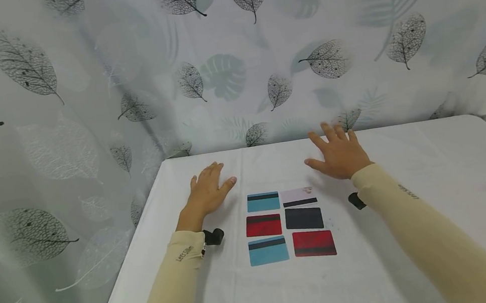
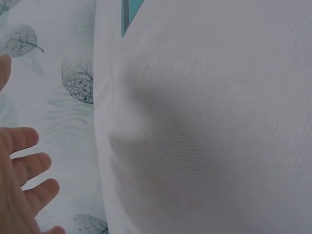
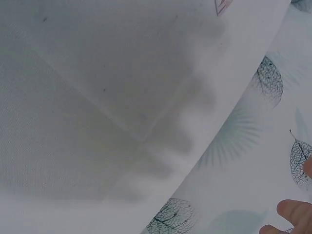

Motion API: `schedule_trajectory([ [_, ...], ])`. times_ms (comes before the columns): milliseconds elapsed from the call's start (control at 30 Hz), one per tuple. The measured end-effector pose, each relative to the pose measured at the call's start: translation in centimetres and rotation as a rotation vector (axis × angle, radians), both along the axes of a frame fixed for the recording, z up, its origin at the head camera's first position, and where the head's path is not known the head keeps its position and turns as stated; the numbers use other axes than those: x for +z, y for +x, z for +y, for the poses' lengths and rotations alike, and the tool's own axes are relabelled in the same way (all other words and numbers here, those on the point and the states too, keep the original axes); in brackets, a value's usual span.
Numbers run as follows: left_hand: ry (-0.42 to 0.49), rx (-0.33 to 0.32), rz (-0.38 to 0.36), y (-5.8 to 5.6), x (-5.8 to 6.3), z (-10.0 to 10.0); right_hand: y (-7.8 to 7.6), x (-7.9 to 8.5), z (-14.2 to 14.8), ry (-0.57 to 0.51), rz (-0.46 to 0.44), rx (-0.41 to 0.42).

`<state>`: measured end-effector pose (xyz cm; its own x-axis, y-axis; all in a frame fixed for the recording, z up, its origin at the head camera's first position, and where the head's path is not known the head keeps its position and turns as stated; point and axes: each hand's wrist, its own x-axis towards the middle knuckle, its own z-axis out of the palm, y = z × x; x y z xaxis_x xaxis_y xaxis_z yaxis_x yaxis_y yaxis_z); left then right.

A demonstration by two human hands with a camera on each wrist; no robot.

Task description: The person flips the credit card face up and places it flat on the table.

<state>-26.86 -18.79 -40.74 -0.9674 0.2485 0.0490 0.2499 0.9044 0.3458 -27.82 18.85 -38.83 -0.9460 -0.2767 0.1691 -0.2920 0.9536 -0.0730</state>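
Observation:
Several bank-type cards with dark stripes lie flat in two columns on the white tabletop. The left column has a blue card point(image 1: 263, 202) at the back, a red card point(image 1: 263, 226) in the middle and another blue card point(image 1: 268, 251) in front. On the right are a whitish card point(image 1: 298, 196), a dark card point(image 1: 303, 219) and a red card point(image 1: 314, 243). My left hand point(image 1: 206, 192), fingers spread and holding nothing, is left of the back blue card. Beyond the whitish card, to its right, my right hand point(image 1: 338, 154) spreads its fingers, also with nothing in it.
A white cloth covers the table point(image 1: 438, 183). Behind it and along the left side hangs a leaf-patterned curtain point(image 1: 225, 78). Each wrist, in a beige sleeve point(image 1: 408, 217), carries a small black camera point(image 1: 356, 201).

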Motion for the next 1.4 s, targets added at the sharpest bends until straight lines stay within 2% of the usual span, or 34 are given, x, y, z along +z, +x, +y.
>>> schedule_trajectory([
  [367, -0.011, -0.045, -0.035, 1.1, 0.0, 0.6, 1.2, 0.3, -2.6, 0.009, 0.009, 0.090],
  [700, -0.027, -0.081, -0.024, 1.9, 0.0, 1.1, 1.9, 0.2, -4.1, 0.023, -0.013, 0.162],
  [967, -0.044, -0.119, -0.042, 2.6, 0.0, 1.6, 2.9, 0.3, -5.5, -0.008, -0.011, 0.232],
  [1167, -0.051, -0.117, -0.066, 2.9, -0.1, 2.0, 3.3, 0.6, -6.3, -0.005, 0.006, 0.259],
  [1400, -0.060, -0.117, -0.056, 3.1, -0.2, 2.3, 3.7, 0.5, -6.9, -0.011, -0.009, 0.285],
])
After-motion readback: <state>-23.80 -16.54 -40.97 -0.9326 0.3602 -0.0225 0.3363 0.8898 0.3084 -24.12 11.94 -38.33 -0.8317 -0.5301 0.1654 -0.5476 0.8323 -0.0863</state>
